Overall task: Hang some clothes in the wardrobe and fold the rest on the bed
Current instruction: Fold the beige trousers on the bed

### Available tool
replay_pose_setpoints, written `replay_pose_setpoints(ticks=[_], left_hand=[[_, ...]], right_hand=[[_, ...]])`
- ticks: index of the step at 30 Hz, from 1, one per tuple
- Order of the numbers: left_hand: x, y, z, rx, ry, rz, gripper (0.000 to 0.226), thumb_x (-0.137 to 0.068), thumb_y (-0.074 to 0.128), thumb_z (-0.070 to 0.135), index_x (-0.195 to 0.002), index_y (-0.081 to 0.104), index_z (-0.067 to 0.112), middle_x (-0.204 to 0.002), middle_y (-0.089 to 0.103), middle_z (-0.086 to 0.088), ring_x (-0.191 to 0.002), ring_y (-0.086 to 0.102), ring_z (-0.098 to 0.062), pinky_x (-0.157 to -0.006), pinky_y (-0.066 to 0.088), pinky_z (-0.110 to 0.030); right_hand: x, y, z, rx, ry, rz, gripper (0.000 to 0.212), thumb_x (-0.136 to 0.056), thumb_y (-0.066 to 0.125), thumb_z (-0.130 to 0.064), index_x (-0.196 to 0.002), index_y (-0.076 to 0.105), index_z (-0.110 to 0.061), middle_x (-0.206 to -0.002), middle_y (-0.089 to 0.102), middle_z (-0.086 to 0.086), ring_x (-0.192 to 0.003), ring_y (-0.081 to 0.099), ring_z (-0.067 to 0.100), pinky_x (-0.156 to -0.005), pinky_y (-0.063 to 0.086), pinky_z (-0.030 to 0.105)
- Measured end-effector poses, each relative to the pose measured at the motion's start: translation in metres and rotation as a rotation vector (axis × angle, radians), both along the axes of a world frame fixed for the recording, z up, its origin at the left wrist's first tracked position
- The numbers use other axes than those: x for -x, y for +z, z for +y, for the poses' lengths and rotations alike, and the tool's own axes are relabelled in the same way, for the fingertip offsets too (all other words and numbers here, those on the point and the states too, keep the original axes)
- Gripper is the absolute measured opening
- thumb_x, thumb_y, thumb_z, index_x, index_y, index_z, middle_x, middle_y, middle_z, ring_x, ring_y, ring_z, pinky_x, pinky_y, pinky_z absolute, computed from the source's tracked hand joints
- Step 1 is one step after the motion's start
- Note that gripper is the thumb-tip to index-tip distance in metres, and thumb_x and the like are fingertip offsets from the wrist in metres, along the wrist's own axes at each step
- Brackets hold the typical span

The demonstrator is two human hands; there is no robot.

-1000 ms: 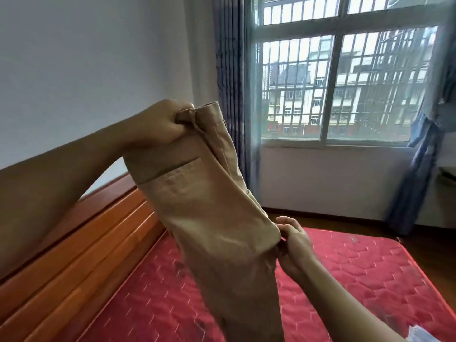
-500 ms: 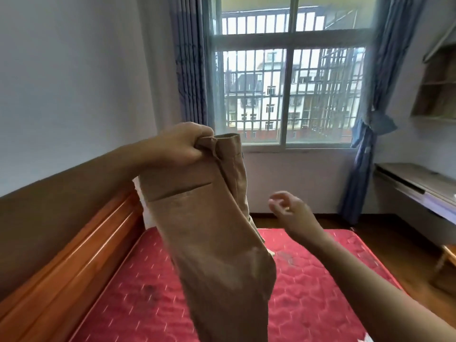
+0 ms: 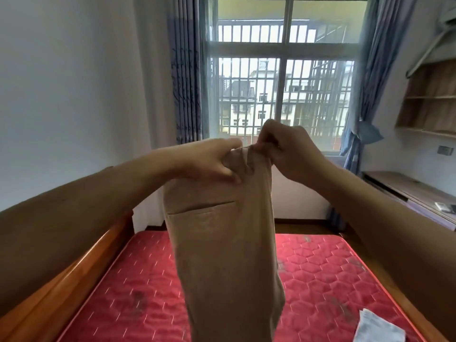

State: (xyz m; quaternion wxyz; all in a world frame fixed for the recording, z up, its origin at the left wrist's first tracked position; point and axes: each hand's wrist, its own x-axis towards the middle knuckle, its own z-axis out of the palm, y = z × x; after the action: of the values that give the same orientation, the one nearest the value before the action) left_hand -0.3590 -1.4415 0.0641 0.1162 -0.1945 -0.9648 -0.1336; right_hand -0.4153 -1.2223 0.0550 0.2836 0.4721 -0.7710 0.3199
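Tan trousers (image 3: pixel 222 243) hang lengthwise above the red bed (image 3: pixel 345 280); your 2 hands, left (image 3: pixel 209 164) and right (image 3: pixel 293 154), pinch the waistband together. If either pinch loosens, the hanging weight could likely drag the aligned legs apart.

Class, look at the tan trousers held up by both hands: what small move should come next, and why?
Probably lower the tan trousers onto the red mattress to fold: left hand and right hand both grip the waistband, legs hanging free.
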Motion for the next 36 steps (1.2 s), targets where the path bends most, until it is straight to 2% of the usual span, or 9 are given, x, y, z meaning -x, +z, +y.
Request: replay_pose_setpoints(ticks=[5,9,13,16,20,25,29,31,36], left_hand=[[-0.002,0.005,0.005,-0.025,-0.025,0.026,0.028,-0.083,0.077,0.022,-0.103,0.058,0.02,-0.092,0.057,0.01,-0.079,0.054,0.001,-0.066,0.043,-0.023],[0.001,0.003,0.019,-0.019,-0.04,0.036,0.031,-0.083,0.078,0.023,-0.106,0.058,0.019,-0.091,0.057,0.014,-0.078,0.055,0.003,-0.067,0.041,-0.022],[-0.003,0.011,0.012,0.003,0.052,-0.147,0.054,-0.075,0.086,0.033,-0.119,0.055,0.033,-0.105,0.062,0.016,-0.094,0.062,-0.001,-0.078,0.055,-0.027],[-0.006,0.015,-0.006,0.036,0.087,-0.293,0.033,-0.076,0.086,0.025,-0.103,0.068,0.032,-0.1,0.073,0.008,-0.09,0.072,-0.01,-0.08,0.061,-0.036],[-0.008,0.024,-0.009,-0.042,0.044,-0.153,0.02,-0.079,0.084,0.021,-0.092,0.072,0.032,-0.089,0.074,0.01,-0.08,0.072,-0.004,-0.065,0.055,-0.02],[-0.004,0.042,-0.002,0.036,0.128,-0.218,0.034,-0.075,0.087,0.032,-0.105,0.072,0.028,-0.096,0.075,0.01,-0.086,0.073,-0.007,-0.073,0.06,-0.027],[0.003,0.064,0.022,0.062,0.114,-0.203,0.023,-0.078,0.085,0.03,-0.095,0.069,0.031,-0.083,0.073,0.02,-0.076,0.07,-0.001,-0.057,0.052,-0.012],[0.004,0.069,0.027,0.097,0.117,-0.166,0.015,-0.081,0.082,0.024,-0.092,0.072,0.027,-0.079,0.072,0.022,-0.072,0.069,0.001,-0.054,0.049,-0.01],[-0.002,0.086,0.015,0.077,0.156,-0.034,0.015,-0.081,0.08,0.026,-0.095,0.074,0.026,-0.087,0.074,0.012,-0.083,0.069,-0.008,-0.071,0.054,-0.028]], right_hand=[[-0.007,0.026,0.006,-0.362,0.095,-0.267,0.011,-0.088,0.076,-0.028,-0.089,0.069,-0.019,-0.082,0.066,0.003,-0.07,0.064,0.012,-0.064,0.058,0.034],[-0.003,0.024,0.007,-0.486,0.024,-0.295,0.01,-0.078,0.074,-0.007,-0.087,0.068,-0.008,-0.081,0.068,0.012,-0.063,0.063,0.008,-0.064,0.057,0.036],[0.0,0.019,0.015,-0.45,0.042,-0.236,0.012,-0.075,0.076,-0.004,-0.084,0.07,-0.009,-0.079,0.069,0.01,-0.072,0.065,0.02,-0.07,0.053,0.044],[0.009,0.016,0.025,-0.285,0.119,-0.272,0.026,-0.076,0.076,0.002,-0.097,0.066,-0.011,-0.082,0.067,0.014,-0.072,0.064,0.02,-0.07,0.054,0.048],[0.02,-0.001,0.039,0.013,0.263,-0.657,0.066,-0.081,0.082,-0.011,-0.131,0.047,-0.039,-0.088,0.074,0.01,-0.082,0.073,0.019,-0.07,0.06,0.029],[0.017,-0.029,0.03,0.124,0.238,-0.717,0.011,-0.088,0.073,-0.007,-0.099,0.076,-0.008,-0.099,0.077,0.009,-0.093,0.075,0.023,-0.086,0.061,0.041],[0.014,-0.029,0.016,0.225,0.251,-0.614,0.013,-0.086,0.075,-0.012,-0.094,0.074,-0.002,-0.096,0.074,0.017,-0.088,0.073,0.021,-0.082,0.062,0.046],[0.017,-0.041,0.017,0.228,0.342,-0.678,0.014,-0.085,0.078,-0.02,-0.096,0.076,-0.013,-0.097,0.076,0.012,-0.09,0.074,0.019,-0.077,0.062,0.037],[0.037,-0.15,0.032,-0.058,0.27,-0.927,0.016,-0.077,0.085,-0.006,-0.089,0.08,-0.015,-0.093,0.078,-0.001,-0.086,0.073,0.011,-0.075,0.061,0.032]])
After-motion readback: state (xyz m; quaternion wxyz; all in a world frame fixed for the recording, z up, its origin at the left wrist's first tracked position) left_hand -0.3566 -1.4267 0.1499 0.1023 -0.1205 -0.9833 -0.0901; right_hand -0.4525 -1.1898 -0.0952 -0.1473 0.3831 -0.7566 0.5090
